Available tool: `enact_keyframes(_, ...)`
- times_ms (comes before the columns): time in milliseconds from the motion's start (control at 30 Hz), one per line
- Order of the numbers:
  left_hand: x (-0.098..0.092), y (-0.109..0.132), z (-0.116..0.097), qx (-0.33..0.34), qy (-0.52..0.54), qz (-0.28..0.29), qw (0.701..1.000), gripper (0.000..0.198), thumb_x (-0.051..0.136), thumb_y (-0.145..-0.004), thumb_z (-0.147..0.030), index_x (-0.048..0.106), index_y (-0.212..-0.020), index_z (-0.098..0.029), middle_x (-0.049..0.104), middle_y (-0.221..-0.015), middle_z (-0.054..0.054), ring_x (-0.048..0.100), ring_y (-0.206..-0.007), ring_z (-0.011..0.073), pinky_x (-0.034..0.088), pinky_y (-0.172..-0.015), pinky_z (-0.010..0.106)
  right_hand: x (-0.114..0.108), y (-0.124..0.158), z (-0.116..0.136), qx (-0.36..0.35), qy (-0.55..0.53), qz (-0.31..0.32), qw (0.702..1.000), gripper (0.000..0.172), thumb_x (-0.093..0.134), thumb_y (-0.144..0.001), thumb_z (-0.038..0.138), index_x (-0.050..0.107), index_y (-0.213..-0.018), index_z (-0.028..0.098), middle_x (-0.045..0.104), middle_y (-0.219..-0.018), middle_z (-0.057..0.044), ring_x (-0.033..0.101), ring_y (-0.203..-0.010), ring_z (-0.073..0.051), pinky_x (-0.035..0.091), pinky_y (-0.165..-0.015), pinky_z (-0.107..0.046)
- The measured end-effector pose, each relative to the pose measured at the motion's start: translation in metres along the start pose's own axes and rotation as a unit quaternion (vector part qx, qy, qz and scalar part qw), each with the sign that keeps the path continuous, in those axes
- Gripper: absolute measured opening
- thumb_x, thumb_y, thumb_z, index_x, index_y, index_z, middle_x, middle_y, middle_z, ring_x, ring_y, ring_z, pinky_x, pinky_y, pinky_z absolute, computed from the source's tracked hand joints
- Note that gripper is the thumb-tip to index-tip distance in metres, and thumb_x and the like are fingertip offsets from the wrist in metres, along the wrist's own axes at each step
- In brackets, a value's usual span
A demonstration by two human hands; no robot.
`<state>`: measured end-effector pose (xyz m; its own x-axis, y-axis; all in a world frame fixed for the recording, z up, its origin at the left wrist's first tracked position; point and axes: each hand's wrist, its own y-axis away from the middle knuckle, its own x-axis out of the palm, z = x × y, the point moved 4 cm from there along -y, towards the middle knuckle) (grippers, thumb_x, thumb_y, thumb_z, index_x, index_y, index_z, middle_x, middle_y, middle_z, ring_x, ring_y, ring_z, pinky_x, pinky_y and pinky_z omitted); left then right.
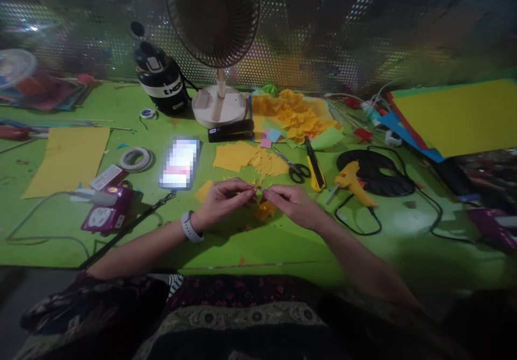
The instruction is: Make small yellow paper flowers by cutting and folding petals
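Note:
My left hand [226,197] and my right hand [297,203] meet above the front middle of the green table, fingertips nearly together. Each pinches a small piece of yellow paper [258,185], mostly covered by the fingers. Just beneath them lies a crumpled bit of yellow paper [265,210]. Cut yellow paper pieces [232,155] and a heap of thin yellow scraps [267,162] are spread a little farther back. To the right of these rest black-handled scissors [299,173] and a yellow box cutter [316,173].
Behind stand a fan [219,104] and a dark bottle [163,83], near a stapler [231,131] and crumpled yellow paper shapes [294,113]. A lit phone [180,162] and tape roll [136,159] lie left. A corded yellow glue gun [355,185] is right, before coloured sheets [456,118].

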<state>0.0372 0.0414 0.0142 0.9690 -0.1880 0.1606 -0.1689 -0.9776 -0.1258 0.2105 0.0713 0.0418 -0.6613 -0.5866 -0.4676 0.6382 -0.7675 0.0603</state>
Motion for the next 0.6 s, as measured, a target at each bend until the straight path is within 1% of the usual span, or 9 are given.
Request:
enact_keyframes(367,0.0006,-0.0011,-0.0028,-0.008,0.005,0.004,1.0,0.018,0.074,-0.081,-0.034,0.075,-0.086,-0.017,0.071,-0.076,0.004,0.067,-0.062,0.0114,0.059,-0.06,0.025,-0.0001,-0.0001,0.0012,-0.003,0.006,-0.002,1.0,0.045,0.045,-0.095,0.05,0.046,-0.063,0.019,0.038,-0.059,0.004,0.036,-0.056,-0.01,0.029,-0.052,-0.026)
enact_keyframes(600,0.0019,-0.0019,-0.0043,-0.001,0.028,0.004,1.0,0.013,0.075,-0.081,-0.029,0.076,-0.085,-0.017,0.072,-0.074,0.003,0.068,-0.063,0.0111,0.059,-0.061,0.024,0.0009,-0.0002,0.0027,-0.007,0.001,0.0,1.0,0.043,0.045,-0.095,0.047,0.046,-0.063,0.019,0.039,-0.06,0.004,0.037,-0.056,-0.01,0.029,-0.053,-0.026)
